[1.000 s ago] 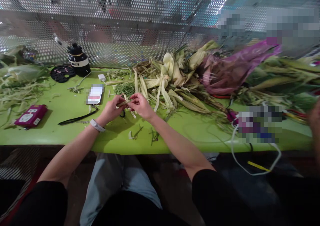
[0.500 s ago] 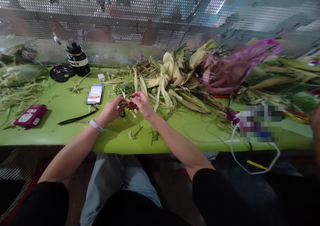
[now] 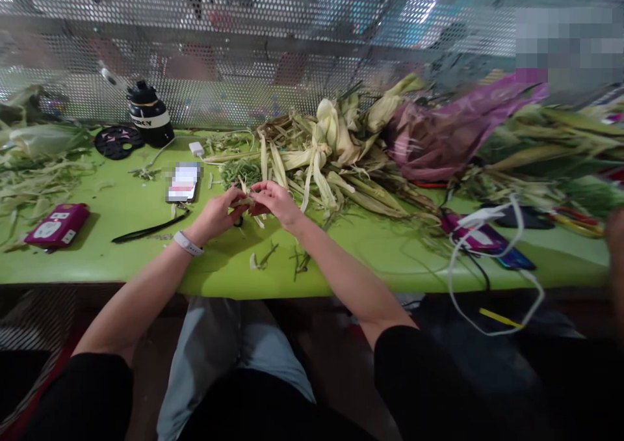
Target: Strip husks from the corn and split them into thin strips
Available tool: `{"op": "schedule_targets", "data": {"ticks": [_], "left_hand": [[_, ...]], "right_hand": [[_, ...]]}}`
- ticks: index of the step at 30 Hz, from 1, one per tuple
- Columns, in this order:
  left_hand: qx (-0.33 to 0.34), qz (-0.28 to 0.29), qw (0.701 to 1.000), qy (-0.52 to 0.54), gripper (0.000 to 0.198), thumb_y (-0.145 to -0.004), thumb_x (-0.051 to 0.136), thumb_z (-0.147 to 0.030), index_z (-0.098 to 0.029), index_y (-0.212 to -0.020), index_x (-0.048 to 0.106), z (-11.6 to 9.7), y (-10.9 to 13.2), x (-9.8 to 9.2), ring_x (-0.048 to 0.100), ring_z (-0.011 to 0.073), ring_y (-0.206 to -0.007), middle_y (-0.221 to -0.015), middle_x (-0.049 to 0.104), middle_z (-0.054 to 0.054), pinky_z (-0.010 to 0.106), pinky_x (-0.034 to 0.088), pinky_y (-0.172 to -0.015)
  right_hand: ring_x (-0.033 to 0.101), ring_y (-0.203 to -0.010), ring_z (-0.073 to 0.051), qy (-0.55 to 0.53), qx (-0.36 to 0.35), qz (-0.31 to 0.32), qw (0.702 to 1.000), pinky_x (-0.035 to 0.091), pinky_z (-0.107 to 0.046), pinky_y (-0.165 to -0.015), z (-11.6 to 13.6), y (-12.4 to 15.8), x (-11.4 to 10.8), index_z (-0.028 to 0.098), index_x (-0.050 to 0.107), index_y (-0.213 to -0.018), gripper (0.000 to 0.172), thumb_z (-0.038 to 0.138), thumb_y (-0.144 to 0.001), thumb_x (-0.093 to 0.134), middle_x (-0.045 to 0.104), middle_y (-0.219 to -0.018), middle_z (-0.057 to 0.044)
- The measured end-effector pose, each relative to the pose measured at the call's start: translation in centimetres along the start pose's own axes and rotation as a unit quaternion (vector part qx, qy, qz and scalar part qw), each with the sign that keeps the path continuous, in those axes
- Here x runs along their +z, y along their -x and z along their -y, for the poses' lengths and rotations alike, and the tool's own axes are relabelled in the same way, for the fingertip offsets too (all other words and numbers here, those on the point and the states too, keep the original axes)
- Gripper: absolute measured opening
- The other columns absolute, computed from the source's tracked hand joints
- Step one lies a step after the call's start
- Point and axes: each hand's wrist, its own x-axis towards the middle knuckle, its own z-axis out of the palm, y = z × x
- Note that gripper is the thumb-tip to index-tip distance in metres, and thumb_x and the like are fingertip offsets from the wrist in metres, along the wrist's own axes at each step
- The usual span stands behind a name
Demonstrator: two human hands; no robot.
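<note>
Beyond the hands and to their right slumps 1 translucent purple plastic bag; something brownish shows through it, too blurred to name. Beyond them to the left stands 1 black bottle with a white band, upright and capped, its contents hidden.

The left hand and right hand nearly meet above the green-covered counter, fingers curled and tips pinched on 1 pale, narrow corn-husk strip between them. As far as the fingers let it show, its long axis runs crosswise from hand to hand, with 1 loose end pointing away from the person.

Just beyond the fingertips sits 1 clump of fine green shreds; right of it spreads a heap of yellowish corn husks, too tangled to count. Left of the left hand lie 1 phone with a lit screen, 1 black strap and, farther out, 1 magenta socket box. 1 white charger plug rests beyond the phone.
</note>
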Motion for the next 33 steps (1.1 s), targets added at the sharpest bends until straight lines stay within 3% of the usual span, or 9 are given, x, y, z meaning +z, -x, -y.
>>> {"op": "schedule_targets", "data": {"ticks": [6, 10, 15, 23, 28, 33], "left_hand": [[-0.019, 0.03, 0.997, 0.064, 0.022, -0.09, 0.062, -0.028, -0.018, -0.109, 0.057, -0.4, -0.1, 0.0, 0.073, 0.0201, -0.091, -0.102, 0.076, 0.011, 0.033, 0.058, -0.08], [-0.034, 0.046, 0.996, 0.068, 0.027, -0.088, 0.063, -0.028, -0.017, -0.111, 0.059, -0.3, -0.2, -0.1, 0.073, 0.0211, -0.093, -0.105, 0.075, 0.012, 0.033, 0.057, -0.081], [-0.03, 0.094, 0.991, 0.092, 0.018, -0.088, 0.061, -0.03, -0.018, -0.098, 0.069, -0.7, -0.5, -0.6, 0.066, 0.0181, -0.076, -0.086, 0.073, 0.006, 0.031, 0.053, -0.074], [-0.097, 0.214, 0.943, 0.236, 0.016, -0.089, 0.057, -0.031, -0.019, -0.091, 0.068, -1.6, -0.7, -1.0, 0.064, 0.0188, -0.077, -0.083, 0.069, 0.005, 0.033, 0.055, -0.075], [-0.089, 0.251, 0.929, 0.257, 0.019, -0.09, 0.059, -0.034, -0.018, -0.081, 0.066, -2.0, -0.7, -1.5, 0.065, 0.0183, -0.077, -0.08, 0.068, 0.004, 0.033, 0.054, -0.078], [-0.118, 0.237, 0.897, 0.355, 0.017, -0.091, 0.059, -0.03, -0.02, -0.09, 0.072, -2.3, -0.6, -1.3, 0.067, 0.0175, -0.082, -0.087, 0.073, 0.006, 0.033, 0.055, -0.082]], "right_hand": [[0.061, -0.048, -0.009, 0.033, -0.007, 0.001, 0.999, 0.056, -0.022, -0.051, 0.4, 0.3, -0.1, 0.018, 0.061, -0.086, 0.019, 0.027, -0.08, 0.077, 0.062, -0.061, 0.005], [0.061, -0.047, -0.01, 0.052, 0.008, 0.03, 0.998, 0.052, -0.023, -0.048, 0.4, 0.3, -0.1, 0.018, 0.06, -0.082, 0.025, 0.032, -0.077, 0.079, 0.062, -0.058, 0.005], [0.048, -0.052, -0.008, 0.105, -0.086, -0.005, 0.991, 0.039, -0.022, -0.049, 0.3, 0.0, -0.5, 0.018, 0.063, -0.072, 0.029, 0.04, -0.068, 0.082, 0.058, -0.059, 0.005], [0.041, -0.059, -0.011, 0.168, -0.137, 0.009, 0.976, 0.034, -0.027, -0.057, 0.1, -0.1, -0.5, 0.019, 0.067, -0.075, 0.033, 0.049, -0.073, 0.079, 0.05, -0.061, 0.004], [0.043, -0.064, -0.012, 0.173, -0.199, -0.043, 0.964, 0.038, -0.029, -0.064, 0.1, 0.1, 0.0, 0.019, 0.067, -0.073, 0.03, 0.046, -0.078, 0.078, 0.051, -0.072, 0.002], [0.041, -0.059, -0.012, 0.155, -0.16, -0.014, 0.975, 0.036, -0.028, -0.059, 0.1, -0.3, -0.1, 0.021, 0.067, -0.075, 0.034, 0.053, -0.075, 0.078, 0.049, -0.062, 0.004]]}}
